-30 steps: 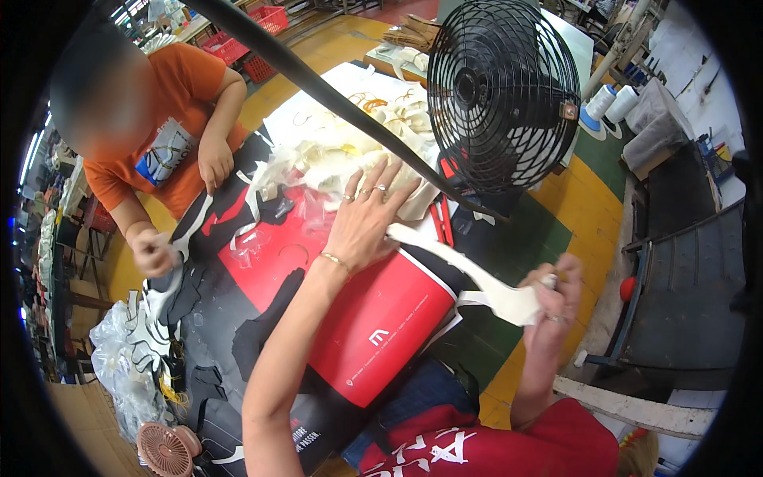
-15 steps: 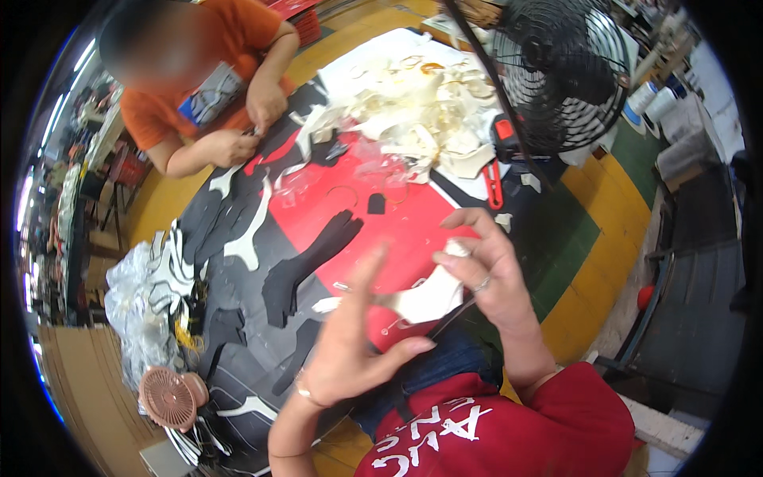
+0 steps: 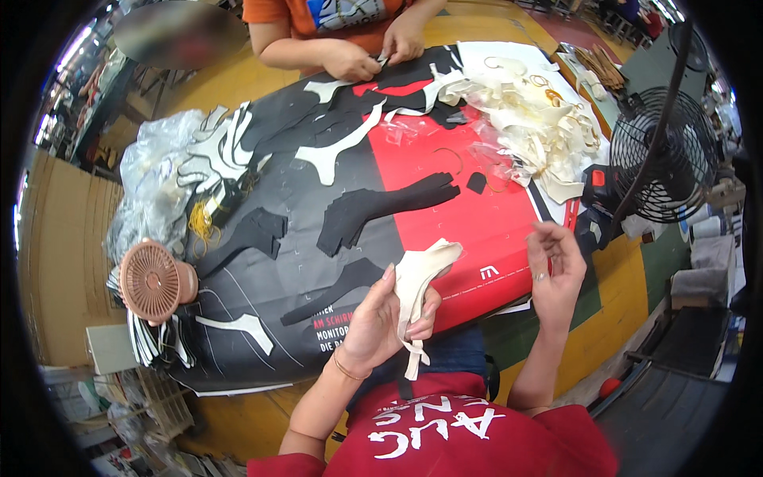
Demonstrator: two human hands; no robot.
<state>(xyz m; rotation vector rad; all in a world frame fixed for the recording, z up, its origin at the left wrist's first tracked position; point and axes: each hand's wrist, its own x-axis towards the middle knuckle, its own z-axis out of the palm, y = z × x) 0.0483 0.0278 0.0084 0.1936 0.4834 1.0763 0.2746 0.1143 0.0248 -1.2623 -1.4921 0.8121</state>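
My left hand (image 3: 372, 324) grips a cream-coloured curved cut-out piece (image 3: 415, 274), which looks like soft sheet material. Its wide end points up and away, and narrow tails hang below the fingers. To the right, my right hand (image 3: 556, 274) is raised with its fingers loosely bent and apart, holding nothing visible. Beyond the left hand lies a fanned stack of black cut-outs (image 3: 381, 207). A single black cut-out (image 3: 343, 288) lies just left of the hand. Farther off, a white forked cut-out (image 3: 334, 156) rests on the table.
The table has a black and red cover (image 3: 477, 238). At its far right lies a heap of cream scraps (image 3: 544, 131) beside a black fan (image 3: 664, 155). A pink fan (image 3: 156, 280) and plastic bags (image 3: 151, 191) stand left. Across the table, a co-worker's hands (image 3: 377, 56) hold something small.
The cream piece has passed from my right hand to my left. My right hand has let go and moved right. The view has turned, showing more of the table's near left.
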